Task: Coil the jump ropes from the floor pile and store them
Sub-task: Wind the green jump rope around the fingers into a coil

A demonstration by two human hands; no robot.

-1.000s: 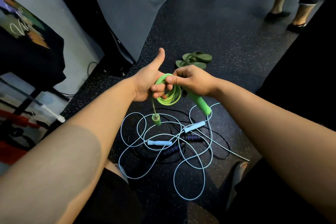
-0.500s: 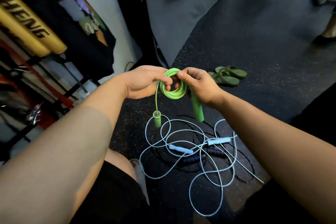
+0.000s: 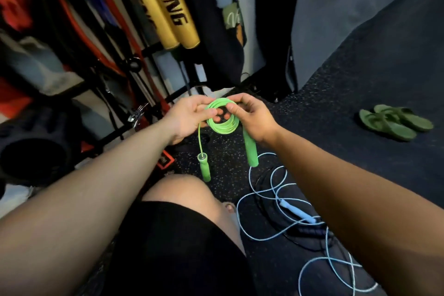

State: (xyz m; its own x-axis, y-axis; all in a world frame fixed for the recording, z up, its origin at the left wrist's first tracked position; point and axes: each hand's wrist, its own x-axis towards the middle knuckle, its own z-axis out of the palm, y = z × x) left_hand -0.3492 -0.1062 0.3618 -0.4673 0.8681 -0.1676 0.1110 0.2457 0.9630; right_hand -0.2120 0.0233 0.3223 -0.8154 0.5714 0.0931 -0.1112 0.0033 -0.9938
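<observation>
A green jump rope point(image 3: 222, 125) is wound into a small coil held in the air between both hands. My left hand point(image 3: 186, 116) pinches the coil's left side and my right hand point(image 3: 253, 118) pinches its right side. One green handle point(image 3: 204, 167) dangles on a short length of cord below the left hand. The other green handle point(image 3: 249, 149) hangs down under my right palm. On the floor at lower right lies a loose light blue jump rope point(image 3: 295, 211) tangled over a black rope point(image 3: 310, 232), partly hidden by my right forearm.
A rack of gear with yellow padded sticks point(image 3: 165, 7) and red and black equipment stands at the left. A pair of green sandals point(image 3: 396, 121) lies on the dark speckled floor at right. My knee in black shorts point(image 3: 182, 230) sits below the hands.
The view has swung left toward the rack, and both hands carried the green coil that way. The floor pile now lies lower right. The grip on the coil is unchanged.
</observation>
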